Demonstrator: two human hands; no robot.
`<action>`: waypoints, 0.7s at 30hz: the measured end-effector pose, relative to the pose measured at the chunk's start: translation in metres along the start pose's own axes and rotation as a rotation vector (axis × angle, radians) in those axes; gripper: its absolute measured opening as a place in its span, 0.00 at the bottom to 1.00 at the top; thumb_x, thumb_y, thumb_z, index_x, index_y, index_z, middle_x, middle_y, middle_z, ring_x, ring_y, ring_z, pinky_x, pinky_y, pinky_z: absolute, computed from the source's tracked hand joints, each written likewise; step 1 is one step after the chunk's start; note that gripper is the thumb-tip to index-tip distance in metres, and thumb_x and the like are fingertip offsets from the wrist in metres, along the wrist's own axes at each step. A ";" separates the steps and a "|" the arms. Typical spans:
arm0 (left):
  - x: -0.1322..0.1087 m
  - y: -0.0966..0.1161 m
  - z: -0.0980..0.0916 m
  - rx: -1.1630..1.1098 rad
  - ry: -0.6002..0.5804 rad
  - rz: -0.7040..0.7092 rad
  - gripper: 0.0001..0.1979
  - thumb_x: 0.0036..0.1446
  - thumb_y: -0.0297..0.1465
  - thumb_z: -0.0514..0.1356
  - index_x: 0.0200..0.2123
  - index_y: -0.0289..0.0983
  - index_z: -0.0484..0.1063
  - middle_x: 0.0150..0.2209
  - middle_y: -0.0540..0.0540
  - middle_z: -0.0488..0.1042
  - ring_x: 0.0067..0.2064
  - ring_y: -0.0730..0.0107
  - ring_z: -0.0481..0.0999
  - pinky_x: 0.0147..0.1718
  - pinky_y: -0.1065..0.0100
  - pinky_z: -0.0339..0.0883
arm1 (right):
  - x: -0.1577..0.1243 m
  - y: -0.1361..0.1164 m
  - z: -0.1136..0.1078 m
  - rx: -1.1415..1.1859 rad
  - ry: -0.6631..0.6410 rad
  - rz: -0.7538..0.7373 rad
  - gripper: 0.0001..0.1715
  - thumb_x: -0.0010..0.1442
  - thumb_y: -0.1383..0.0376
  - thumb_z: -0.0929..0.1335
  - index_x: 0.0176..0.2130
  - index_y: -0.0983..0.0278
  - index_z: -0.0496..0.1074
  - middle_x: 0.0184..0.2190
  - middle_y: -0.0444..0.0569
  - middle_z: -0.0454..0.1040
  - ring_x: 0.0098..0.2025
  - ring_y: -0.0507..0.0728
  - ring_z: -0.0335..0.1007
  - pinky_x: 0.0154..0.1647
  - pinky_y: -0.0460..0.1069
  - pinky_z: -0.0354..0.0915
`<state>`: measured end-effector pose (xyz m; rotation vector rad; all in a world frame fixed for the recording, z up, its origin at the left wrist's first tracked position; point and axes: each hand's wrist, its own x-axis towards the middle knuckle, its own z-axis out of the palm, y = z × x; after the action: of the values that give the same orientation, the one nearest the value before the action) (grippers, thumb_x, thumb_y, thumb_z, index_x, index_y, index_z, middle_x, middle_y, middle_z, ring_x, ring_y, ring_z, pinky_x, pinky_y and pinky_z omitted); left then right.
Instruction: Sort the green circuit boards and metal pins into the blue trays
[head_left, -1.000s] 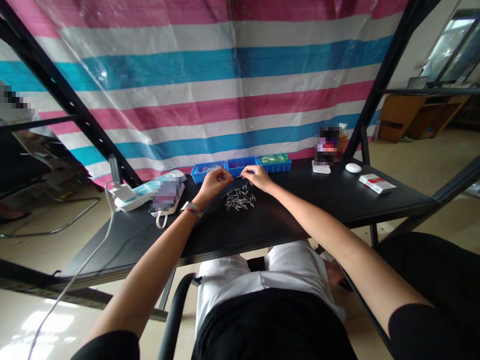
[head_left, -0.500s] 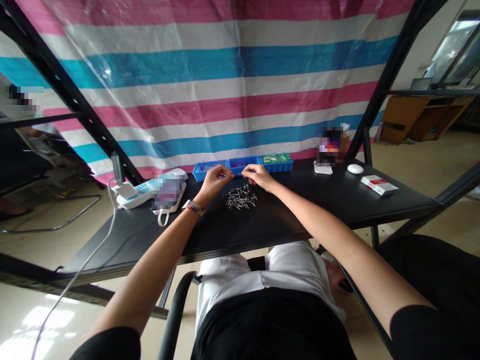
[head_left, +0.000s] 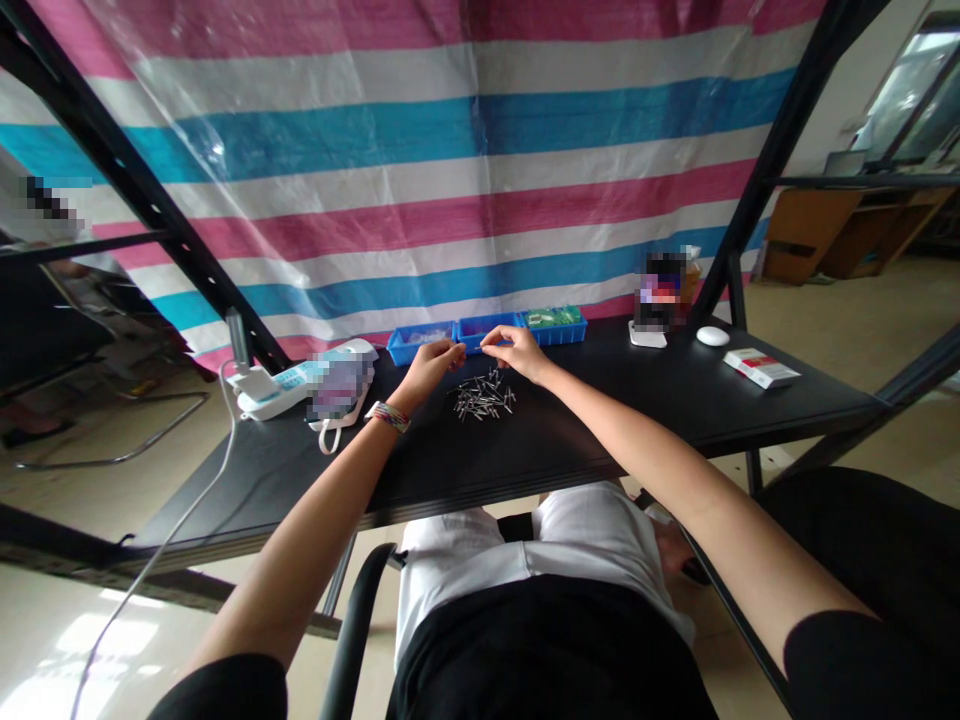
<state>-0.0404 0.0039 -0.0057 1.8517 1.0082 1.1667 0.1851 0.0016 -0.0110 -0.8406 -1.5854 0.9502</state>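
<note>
Right, both hands are up over the black table (head_left: pixel 457 475), fingertips facing each other with a small gap between them. On one side, the left hand (head_left: pixel 429 370) has its thumb and forefinger drawn together; whether anything sits in that pinch, I can't tell. Across from it, the right hand (head_left: pixel 523 355) bends its thumb and forefinger toward each other, a tiny pale glint at the tips, too small to say if it's gripped.

Just below and nearer the body lies the pile of thin metal pins (head_left: pixel 481 398), loose and criss-crossed on the tabletop. Behind the hands, three blue bins (head_left: pixel 568 335) stand in a row, green pieces (head_left: pixel 553 317) filling the right-hand one. Out to the left there's a power strip (head_left: pixel 289 388); well to the right, a red-and-white box (head_left: pixel 761 369).
</note>
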 end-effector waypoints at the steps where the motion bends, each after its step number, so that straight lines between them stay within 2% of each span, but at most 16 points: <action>1: -0.001 0.001 0.000 -0.002 0.001 0.001 0.25 0.55 0.55 0.69 0.28 0.37 0.76 0.29 0.45 0.77 0.31 0.67 0.73 0.36 0.63 0.67 | 0.000 0.000 0.000 0.006 0.006 0.015 0.09 0.55 0.62 0.77 0.35 0.62 0.78 0.32 0.44 0.79 0.22 0.48 0.66 0.21 0.45 0.63; 7: -0.003 0.005 0.002 -0.027 0.019 0.017 0.23 0.52 0.51 0.74 0.31 0.36 0.78 0.30 0.46 0.78 0.33 0.68 0.74 0.37 0.64 0.68 | -0.001 -0.001 0.001 0.093 0.037 0.117 0.08 0.55 0.63 0.77 0.34 0.62 0.77 0.25 0.41 0.76 0.21 0.49 0.66 0.20 0.44 0.63; 11: -0.003 0.004 0.003 -0.047 0.030 0.017 0.22 0.50 0.49 0.74 0.32 0.36 0.79 0.31 0.46 0.78 0.34 0.68 0.74 0.37 0.65 0.68 | 0.000 -0.001 0.000 0.156 0.051 0.173 0.12 0.54 0.62 0.79 0.33 0.62 0.75 0.24 0.40 0.75 0.21 0.48 0.67 0.21 0.43 0.64; 16: -0.003 0.005 0.004 -0.062 0.026 0.001 0.21 0.49 0.48 0.75 0.32 0.36 0.79 0.32 0.46 0.79 0.34 0.68 0.74 0.37 0.65 0.68 | 0.002 0.006 -0.001 0.193 0.015 0.164 0.17 0.51 0.59 0.81 0.31 0.61 0.72 0.24 0.41 0.76 0.22 0.50 0.70 0.23 0.44 0.66; 21: -0.005 0.008 0.004 -0.064 0.019 -0.004 0.20 0.50 0.47 0.74 0.32 0.36 0.78 0.31 0.46 0.78 0.33 0.68 0.74 0.37 0.65 0.68 | 0.004 0.014 0.000 0.208 -0.010 0.147 0.17 0.50 0.59 0.80 0.30 0.61 0.71 0.21 0.40 0.73 0.21 0.50 0.68 0.23 0.44 0.66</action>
<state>-0.0357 -0.0049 -0.0017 1.7912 0.9734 1.2029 0.1849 0.0114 -0.0217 -0.8152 -1.4187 1.2035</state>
